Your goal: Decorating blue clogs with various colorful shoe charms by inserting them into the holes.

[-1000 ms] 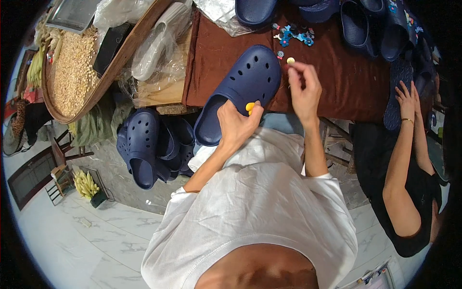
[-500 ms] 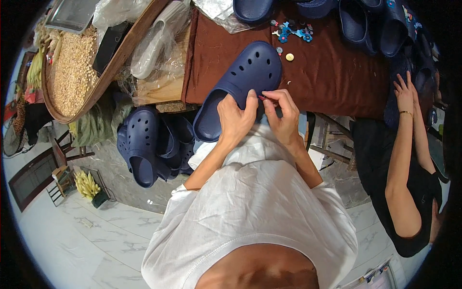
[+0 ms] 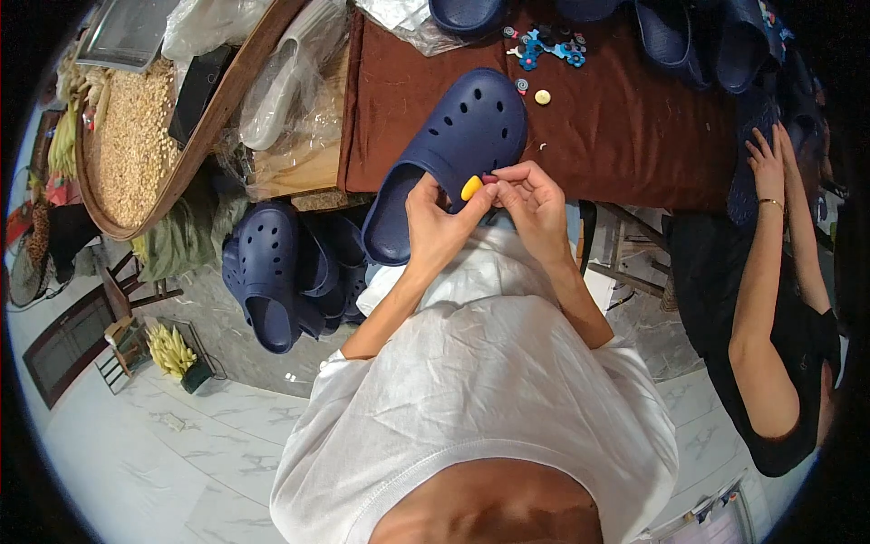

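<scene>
My left hand [image 3: 435,227] grips a navy clog [image 3: 476,113] by the side of its opening, toe pointing away from me, thumb over the upper. A small yellow shoe charm [image 3: 470,189] shows at the tip of that thumb, over the clog's holed upper. Beside it, my right hand [image 3: 538,208] is closed in a pinch at a small dark red piece [image 3: 489,179]. Whether the red and yellow pieces are joined, I cannot tell. Several blue, black and white charms [image 3: 548,50] lie on the brown cloth [image 3: 625,127] beyond the toe, with a round pale yellow one [image 3: 542,97] nearer.
More navy clogs [image 3: 270,245] hang at the table's left front; others [image 3: 666,41] stand far right. A clear-wrapped white shoe [image 3: 285,86] lies left, beside a woven tray [image 3: 195,150] of pale grains. At right, a co-worker's arms [image 3: 766,263] reach to a clog.
The yellow charm has come into sight between my two hands, where only a dark red bit showed before. My right fingers have turned and closed in toward my left thumb.
</scene>
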A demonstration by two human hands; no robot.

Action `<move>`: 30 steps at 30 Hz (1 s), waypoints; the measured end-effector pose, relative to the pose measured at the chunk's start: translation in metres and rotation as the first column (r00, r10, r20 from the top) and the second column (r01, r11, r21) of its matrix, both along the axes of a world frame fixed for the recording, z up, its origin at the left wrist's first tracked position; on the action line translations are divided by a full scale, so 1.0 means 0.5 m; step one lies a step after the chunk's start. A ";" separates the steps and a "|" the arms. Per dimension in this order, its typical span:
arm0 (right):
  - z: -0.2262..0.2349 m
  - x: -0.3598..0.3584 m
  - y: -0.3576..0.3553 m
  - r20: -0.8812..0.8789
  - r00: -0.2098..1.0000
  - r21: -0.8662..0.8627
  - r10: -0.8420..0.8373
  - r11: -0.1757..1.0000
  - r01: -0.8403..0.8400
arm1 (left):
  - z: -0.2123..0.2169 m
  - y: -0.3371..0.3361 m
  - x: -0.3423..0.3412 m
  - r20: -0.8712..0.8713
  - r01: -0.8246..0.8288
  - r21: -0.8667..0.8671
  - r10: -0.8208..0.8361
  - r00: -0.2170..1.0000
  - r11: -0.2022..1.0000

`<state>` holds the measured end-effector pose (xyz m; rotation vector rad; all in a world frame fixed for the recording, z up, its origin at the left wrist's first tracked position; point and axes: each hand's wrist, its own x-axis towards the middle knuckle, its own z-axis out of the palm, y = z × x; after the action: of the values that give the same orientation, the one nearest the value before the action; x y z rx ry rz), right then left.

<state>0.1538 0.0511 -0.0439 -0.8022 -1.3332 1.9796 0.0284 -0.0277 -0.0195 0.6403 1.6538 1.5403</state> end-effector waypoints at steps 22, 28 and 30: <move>-0.014 0.004 0.025 0.154 0.988 0.076 0.009 0.997 -0.021 | -0.013 0.000 0.014 -0.055 -0.075 0.029 0.077 0.996 0.997; -0.014 -0.001 0.022 0.195 0.981 0.133 -0.017 0.991 -0.009 | -0.015 0.000 0.016 -0.107 -0.094 0.010 0.094 0.990 0.996; -0.015 -0.002 0.024 0.193 0.981 0.084 0.002 0.996 -0.019 | -0.013 0.000 0.017 -0.120 -0.096 -0.003 0.095 0.988 0.995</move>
<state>0.1528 0.0630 -0.0514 -0.9676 -1.5243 1.8772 0.0369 -0.0276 -0.0261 0.6687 1.8030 1.5883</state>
